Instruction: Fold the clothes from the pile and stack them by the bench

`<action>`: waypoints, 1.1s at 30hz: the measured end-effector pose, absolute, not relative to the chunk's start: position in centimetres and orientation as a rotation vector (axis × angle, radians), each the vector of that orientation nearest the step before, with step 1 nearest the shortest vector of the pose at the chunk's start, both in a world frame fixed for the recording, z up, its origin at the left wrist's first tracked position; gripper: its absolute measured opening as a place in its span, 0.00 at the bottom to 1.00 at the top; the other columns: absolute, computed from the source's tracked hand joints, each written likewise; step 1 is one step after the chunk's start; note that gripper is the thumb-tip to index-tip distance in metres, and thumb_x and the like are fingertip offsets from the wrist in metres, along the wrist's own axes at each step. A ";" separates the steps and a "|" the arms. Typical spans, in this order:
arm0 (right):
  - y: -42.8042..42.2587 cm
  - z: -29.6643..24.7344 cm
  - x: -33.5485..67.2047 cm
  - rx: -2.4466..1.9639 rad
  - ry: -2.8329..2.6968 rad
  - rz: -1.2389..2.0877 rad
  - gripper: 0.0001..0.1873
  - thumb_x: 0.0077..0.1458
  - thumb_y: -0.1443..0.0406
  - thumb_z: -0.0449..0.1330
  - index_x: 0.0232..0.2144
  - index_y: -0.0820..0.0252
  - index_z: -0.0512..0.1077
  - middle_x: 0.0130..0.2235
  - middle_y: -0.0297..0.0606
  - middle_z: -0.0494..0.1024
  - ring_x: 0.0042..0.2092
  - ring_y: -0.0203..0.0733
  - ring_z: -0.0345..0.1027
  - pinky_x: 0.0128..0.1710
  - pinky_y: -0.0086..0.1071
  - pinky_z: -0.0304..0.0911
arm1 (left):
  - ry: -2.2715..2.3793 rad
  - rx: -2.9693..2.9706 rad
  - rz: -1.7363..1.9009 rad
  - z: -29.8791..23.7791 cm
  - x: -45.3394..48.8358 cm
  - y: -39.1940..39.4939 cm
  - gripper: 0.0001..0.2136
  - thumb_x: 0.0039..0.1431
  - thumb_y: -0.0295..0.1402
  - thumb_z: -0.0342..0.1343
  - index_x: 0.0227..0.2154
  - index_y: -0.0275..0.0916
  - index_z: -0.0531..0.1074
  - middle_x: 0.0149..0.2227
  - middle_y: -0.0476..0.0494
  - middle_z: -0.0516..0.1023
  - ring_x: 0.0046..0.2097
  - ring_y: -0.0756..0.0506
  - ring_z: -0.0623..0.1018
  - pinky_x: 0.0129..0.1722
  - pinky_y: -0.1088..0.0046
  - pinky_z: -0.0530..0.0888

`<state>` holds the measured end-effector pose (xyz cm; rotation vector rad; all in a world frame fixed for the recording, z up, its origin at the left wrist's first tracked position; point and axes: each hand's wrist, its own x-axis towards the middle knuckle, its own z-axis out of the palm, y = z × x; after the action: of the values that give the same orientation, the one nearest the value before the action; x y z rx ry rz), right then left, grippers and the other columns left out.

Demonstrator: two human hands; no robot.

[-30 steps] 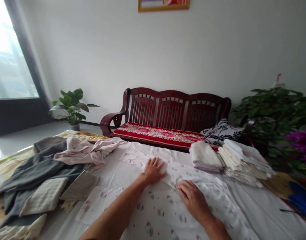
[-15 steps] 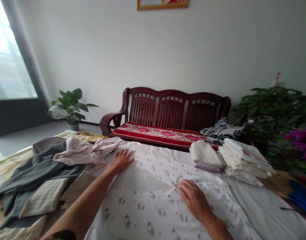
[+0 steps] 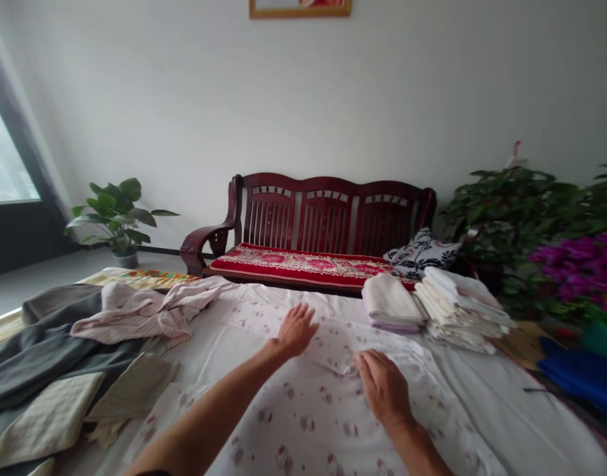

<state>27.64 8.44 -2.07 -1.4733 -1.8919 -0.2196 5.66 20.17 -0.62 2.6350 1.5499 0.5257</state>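
Note:
White trousers (image 3: 308, 423) with a small cartoon print lie spread before me, their two legs pointing left. My left hand (image 3: 297, 328) rests flat on the far leg, palm down and fingers stretched out. At the point where the legs meet, my right hand (image 3: 385, 387) has its fingers curled onto the fabric, pinching it; the fingertips are partly hidden. A white sheet (image 3: 482, 390) lies beneath the trousers.
On the left are a striped pink garment (image 3: 135, 314), dark grey clothes (image 3: 30, 357) and folded beige cloths (image 3: 50, 416). Folded white cloths (image 3: 462, 311) are stacked at the right. Behind stand a wooden bench (image 3: 328, 221), a potted plant (image 3: 120, 211) and purple flowers (image 3: 581, 271).
My left hand has slid right along the far trouser leg towards my right hand. The gap between the legs has narrowed. The view has turned slightly right.

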 end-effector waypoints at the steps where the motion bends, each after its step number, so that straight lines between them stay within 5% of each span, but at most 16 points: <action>1: 8.5 -2.0 27.6 -1.490 -1.896 -0.208 0.19 0.68 0.60 0.47 0.28 0.56 0.71 0.31 0.37 0.77 0.37 0.42 0.70 0.40 0.33 0.59 | 1.415 2.688 0.539 -0.7 7.6 19.8 0.25 0.71 0.42 0.41 0.65 0.37 0.61 0.68 0.35 0.61 0.69 0.38 0.58 0.67 0.60 0.57; 9: 8.4 -1.7 27.9 -1.549 -1.853 -0.060 0.22 0.68 0.59 0.44 0.27 0.55 0.71 0.31 0.38 0.78 0.36 0.41 0.70 0.39 0.32 0.57 | 0.941 2.947 0.341 -3.1 14.2 19.9 0.27 0.69 0.47 0.44 0.66 0.42 0.59 0.69 0.35 0.57 0.69 0.35 0.59 0.66 0.53 0.57; 33: 8.8 -1.8 27.9 -1.680 -1.803 -0.114 0.22 0.67 0.57 0.44 0.23 0.53 0.67 0.28 0.36 0.78 0.34 0.42 0.70 0.34 0.31 0.56 | 1.970 2.395 0.198 -2.3 -7.2 27.6 0.27 0.68 0.48 0.42 0.67 0.48 0.57 0.71 0.39 0.54 0.71 0.35 0.53 0.67 0.51 0.50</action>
<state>27.93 8.81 -1.76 -1.6798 -1.8031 -0.1136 -7.19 27.57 -2.30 2.3945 1.9704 0.1980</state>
